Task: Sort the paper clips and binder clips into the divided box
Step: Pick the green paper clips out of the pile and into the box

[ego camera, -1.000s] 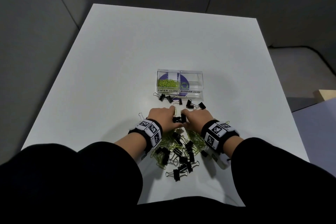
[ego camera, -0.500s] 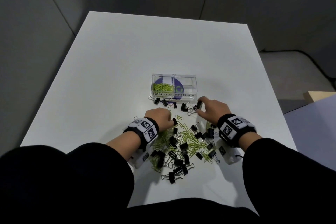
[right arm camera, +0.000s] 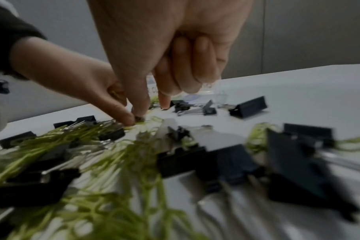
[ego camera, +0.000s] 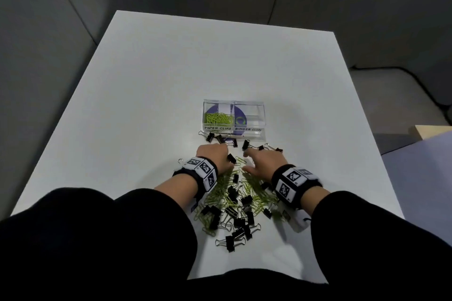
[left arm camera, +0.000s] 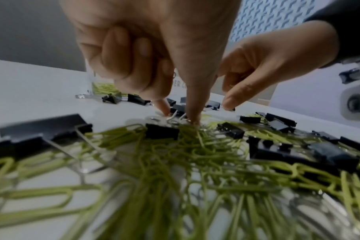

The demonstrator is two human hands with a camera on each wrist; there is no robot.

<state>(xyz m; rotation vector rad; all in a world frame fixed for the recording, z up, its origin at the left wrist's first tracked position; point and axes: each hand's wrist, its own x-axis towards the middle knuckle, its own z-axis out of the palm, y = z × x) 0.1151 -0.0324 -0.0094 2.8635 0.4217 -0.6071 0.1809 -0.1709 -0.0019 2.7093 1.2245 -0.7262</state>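
Head view: divided box [ego camera: 234, 117] sits mid-table [ego camera: 171, 76], bare surface beyond; clip pile [ego camera: 234, 200] lies near the front edge. Left wrist view: left hand [left arm camera: 154, 48] pinches at binder clip [left arm camera: 162, 133] wires. Right wrist view: right hand [right arm camera: 170, 48] thumb and forefinger extended apart, other fingers curled; hold unclear.

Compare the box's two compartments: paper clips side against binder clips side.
The paper clips compartment holds a heap of green paper clips; the binder clips compartment holds no clips. The paper clips side is the left half, the binder clips side the right. Both are clear, open-topped, hand-labelled on the front, and share one box.
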